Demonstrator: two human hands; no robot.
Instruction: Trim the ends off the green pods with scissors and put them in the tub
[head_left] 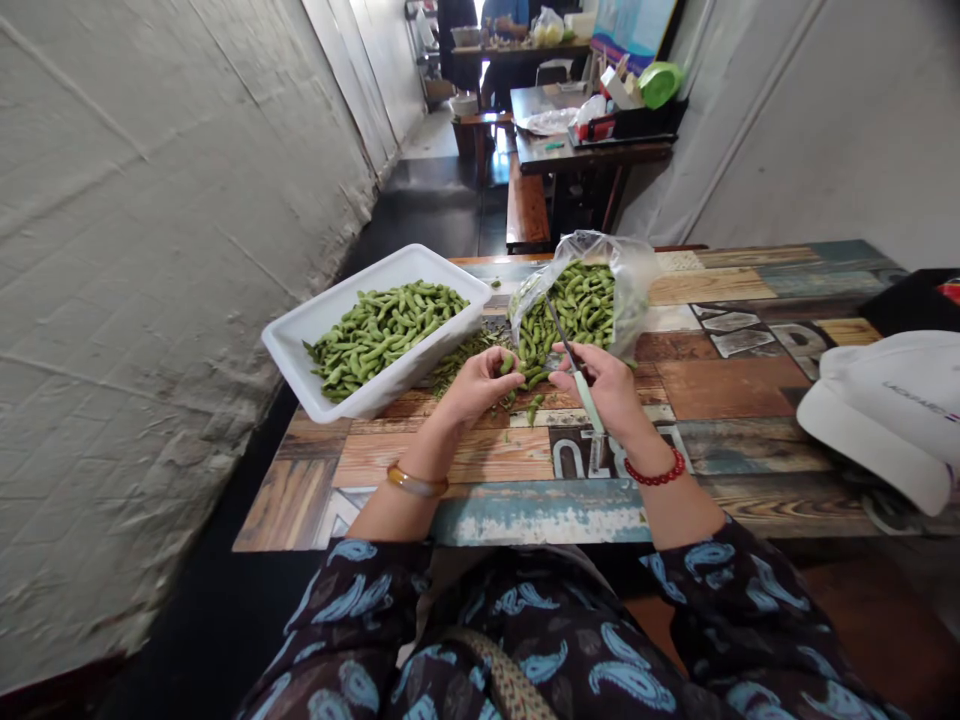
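My left hand (484, 385) is closed in a pinch on a green edamame pod (508, 364). In my right hand (609, 388) lies a small knife with a pale green handle (588, 402); its dark narrow blade (561, 328) points up and away from me. Just beyond both hands, a clear plastic bag (634, 285) lies on its side, its mouth open and edamame pods (577, 300) spilling towards my fingers. To the left stands a white plastic tub (300, 345) holding a heap of pods (390, 335). Small trimmings (461, 362) lie between tub and bag.
The wood-patterned table (442, 460) carries a white cap (885, 400) at the right, near a black box (911, 310). White walls run along both sides. Farther back are a cluttered second table (536, 150), a bench (527, 205) and people standing at another table.
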